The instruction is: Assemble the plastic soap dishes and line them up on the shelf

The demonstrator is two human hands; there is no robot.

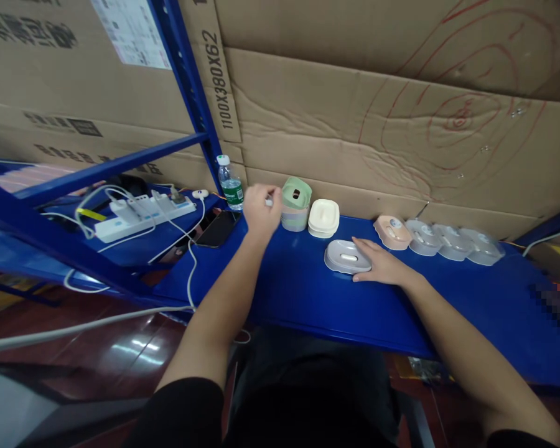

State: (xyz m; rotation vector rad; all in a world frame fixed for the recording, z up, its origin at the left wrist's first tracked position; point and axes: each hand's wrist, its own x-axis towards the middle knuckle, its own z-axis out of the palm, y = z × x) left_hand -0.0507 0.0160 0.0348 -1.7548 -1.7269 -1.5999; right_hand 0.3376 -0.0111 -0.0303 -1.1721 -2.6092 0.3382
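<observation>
My right hand (380,261) grips the right end of a small lilac-grey plastic box (340,264) on the blue table. A white oval piece (349,257) shows in the middle of the box's top. My left hand (262,211) is raised to the left with its fingers curled closed. Something small and pale shows at those fingers, too small to name. Just right of that hand stands a stack of plastic shells (295,219), a green one with a slot on top. Cream plastic pieces (324,221) are piled beside it.
A row of finished-looking boxes, one peach (392,233) and several grey (453,242), lines the back right. A water bottle (232,190), a dark phone (218,228) and a white power strip (142,218) with cables are at left. Cardboard (308,112) walls the back.
</observation>
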